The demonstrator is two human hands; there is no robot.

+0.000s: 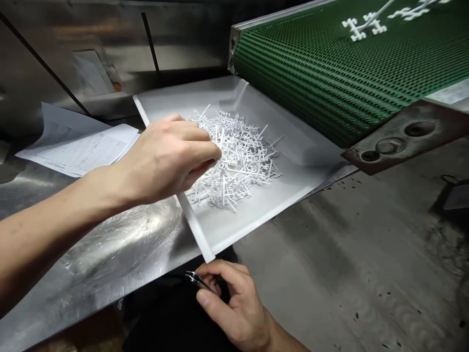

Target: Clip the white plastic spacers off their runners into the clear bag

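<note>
My left hand (176,156) reaches over the near left edge of a white tray (278,195), its fingers pinched together at a pile of small white plastic parts (242,156). Thin white sticks poke up around the fingertips; whether one of them is between the fingers I cannot tell. Lower down, in front of the tray's near corner, my right hand (238,303) is closed around a small metal clipper (196,278), its jaws pointing left. Part of the clipper is hidden behind the thumb and fingers.
A green mesh conveyor belt (330,73) ends above the tray's right side, carrying branched white plastic pieces (366,25). Printed papers (91,149) and a clear plastic bag (128,234) lie on the metal table (36,274). Scraps dot the grey floor (348,274).
</note>
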